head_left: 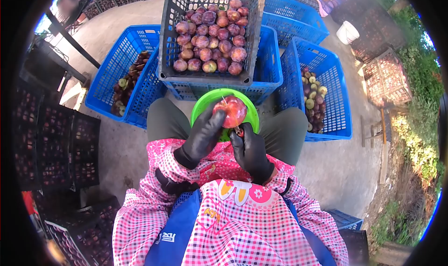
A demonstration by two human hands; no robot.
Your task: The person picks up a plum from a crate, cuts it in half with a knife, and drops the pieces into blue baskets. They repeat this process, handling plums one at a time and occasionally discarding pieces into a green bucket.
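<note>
A: State the position of the red fruit (237, 113).
B: It sits in the grip of the gloved left hand (205, 134), which bears on it from 8 o'clock. Fingers and thumb are closed firmly around it. The green bowl (252, 114) is behind and below.
A: And the gloved right hand (254, 152)?
B: At 5 o'clock from the fruit. Its fingers are curled around a small dark-red object (240, 132); identity and contact with the fruit cannot be determined.
A: Give the counts, left to right.
B: One left blue crate (149, 86) at 10 o'clock; one black crate (205, 79) at 12 o'clock, loaded with roughly forty visible plums (213, 30); one middle blue crate (270, 61) beneath it; one right blue crate (333, 98) between 2 and 3 o'clock. Both outer crates contain dark and pale-green fruit.
A: Markings?
B: White characters on the blue cloth (161, 247) at 7 o'clock, illegible; orange lettering on the checked apron (233, 228) at 6 o'clock, likewise unclear.
</note>
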